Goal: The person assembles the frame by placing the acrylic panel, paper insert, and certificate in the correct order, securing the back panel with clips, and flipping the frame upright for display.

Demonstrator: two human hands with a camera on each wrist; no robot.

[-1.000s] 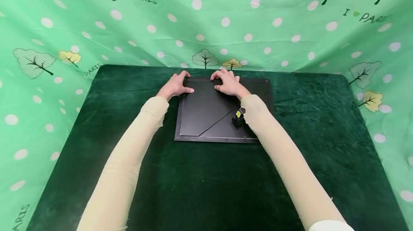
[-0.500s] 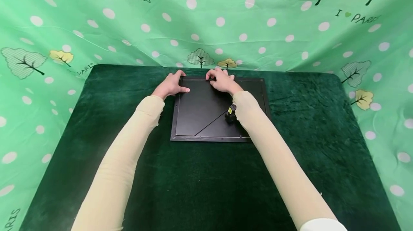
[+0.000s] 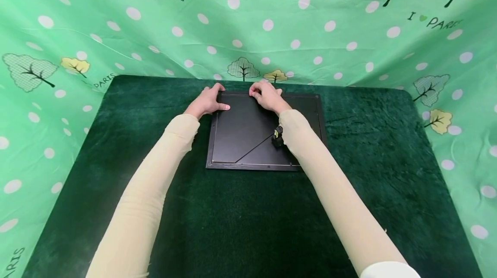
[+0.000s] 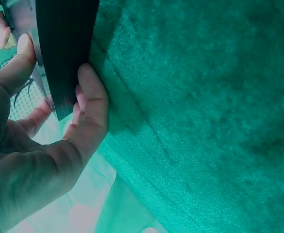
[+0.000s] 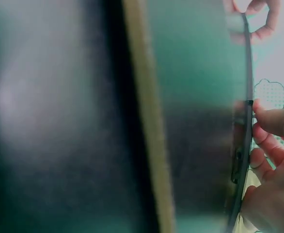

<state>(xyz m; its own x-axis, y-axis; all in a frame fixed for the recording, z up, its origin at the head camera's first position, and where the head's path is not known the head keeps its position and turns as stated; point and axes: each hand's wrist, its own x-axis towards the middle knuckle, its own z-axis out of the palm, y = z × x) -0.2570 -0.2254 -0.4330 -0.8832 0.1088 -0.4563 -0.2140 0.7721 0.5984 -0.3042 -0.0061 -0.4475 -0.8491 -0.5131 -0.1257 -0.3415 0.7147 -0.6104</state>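
A flat black panel with a raised rim, like the back of a picture frame (image 3: 240, 135), lies on the dark green cloth in the head view. My left hand (image 3: 206, 102) grips its far left corner, thumb on the back board and fingers round the side. In the left wrist view, the left fingers (image 4: 91, 104) wrap the frame's dark outer edge. At the far rim my right hand (image 3: 268, 96) has thumb and index finger curled together, pinching at the edge. The right wrist view has those fingertips (image 5: 260, 114) against the thin rim, beside a small dark tab.
A dark green plush cloth (image 3: 233, 217) covers the table. Behind it hangs a light green curtain (image 3: 217, 19) with white dots and trees. A small black device with a yellow mark (image 3: 277, 135) sits at my right wrist, over the frame.
The thumb and index finger of my right hand have drawn together at the far rim. My left hand keeps its hold on the corner. The head view has shifted slightly.
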